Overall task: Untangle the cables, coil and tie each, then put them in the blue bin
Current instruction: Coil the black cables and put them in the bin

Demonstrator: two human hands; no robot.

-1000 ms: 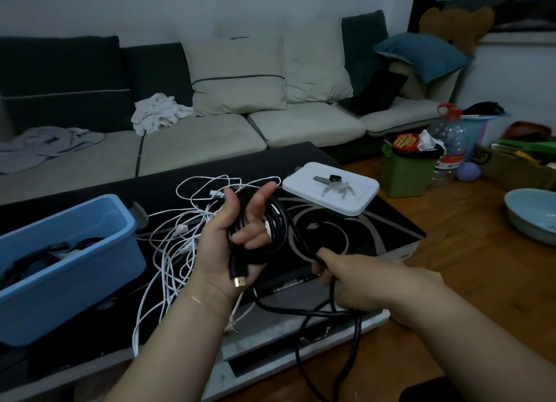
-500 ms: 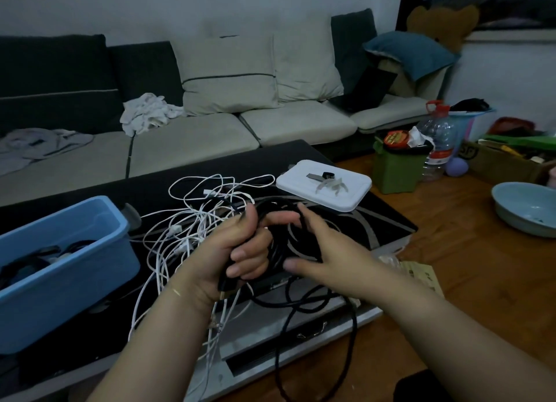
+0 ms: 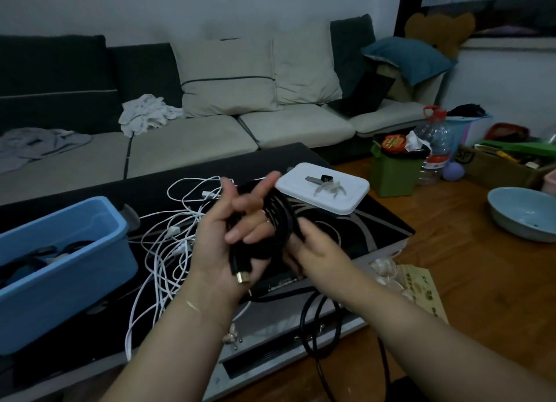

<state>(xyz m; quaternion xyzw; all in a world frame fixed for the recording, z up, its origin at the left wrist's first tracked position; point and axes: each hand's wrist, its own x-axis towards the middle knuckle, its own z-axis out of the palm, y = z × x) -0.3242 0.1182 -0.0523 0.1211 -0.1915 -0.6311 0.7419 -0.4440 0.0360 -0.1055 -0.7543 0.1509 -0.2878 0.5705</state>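
A low coffee table [image 3: 370, 221] with a glossy black top and pale swirl pattern fills the middle of the scene, its grey front edge nearest the camera, standing on a brown wooden floor [image 3: 469, 269]. Above the table the left hand [image 3: 228, 239] holds a coil of black cable [image 3: 278, 221]: the loops pass over the palm, the lower fingers curl round them, the index finger points up and away, and a gold-tipped plug [image 3: 240, 273] hangs at the heel of the hand. The right hand [image 3: 319, 246] grips the same cable on the right side of the coil, fingers curled round the strand; the loose remainder drops off the near table edge in black loops toward the floor. A tangle of white cables [image 3: 168, 239] lies on the table left of the hands, some strands trailing over the near edge. The blue bin [image 3: 75, 263] sits on the table's left end, with dark cables already inside. A white rectangular lid or tray [image 3: 346, 197] rests on the far right corner of the table with small objects on it. Behind the table runs a sofa [image 3: 192, 139] with beige seat cushions, dark back panels, crumpled cloths on the left and a blue pillow [image 3: 409, 58] on the right. On the floor at right stand a green box [image 3: 394, 172], a clear water bottle [image 3: 433, 142] and a light blue bowl [image 3: 523, 212].
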